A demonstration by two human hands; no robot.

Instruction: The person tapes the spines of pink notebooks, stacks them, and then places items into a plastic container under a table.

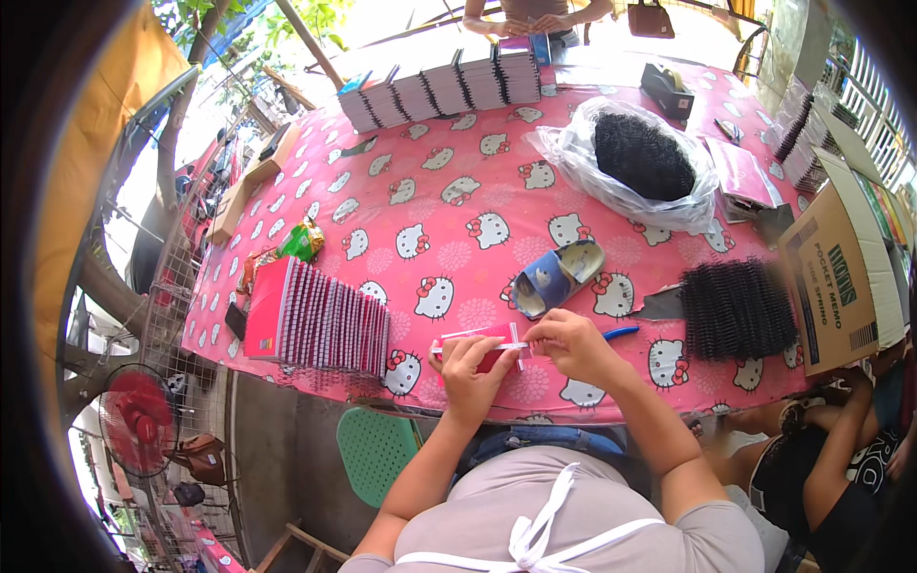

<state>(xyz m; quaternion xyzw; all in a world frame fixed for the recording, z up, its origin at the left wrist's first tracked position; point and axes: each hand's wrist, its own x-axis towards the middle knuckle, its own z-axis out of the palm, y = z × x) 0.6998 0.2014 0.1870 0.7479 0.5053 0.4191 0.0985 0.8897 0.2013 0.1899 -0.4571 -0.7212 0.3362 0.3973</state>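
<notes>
Close to the table's near edge, my left hand point(468, 371) grips a small pink notebook point(503, 332), with fingers over its top and thumb on the near side. My right hand point(575, 346) is closed in a pinch at the notebook's right end; whatever lies between its fingertips is too small to make out. Just beyond the hands sits a blue slipper point(554, 279). A blue-handled tool point(621, 332) lies right of my right hand, partly hidden by it. To the left stands a row of pink spiral notebooks point(320, 315). Black spiral coils point(735, 310) are piled at the right.
A clear plastic bag point(702, 196) holds more black coils. Farther right are a cardboard box point(831, 277) and a tape dispenser point(666, 91). Notebook stacks point(449, 91) line the far edge, where another person's hands point(527, 26) show. A second person point(831, 449) sits at lower right.
</notes>
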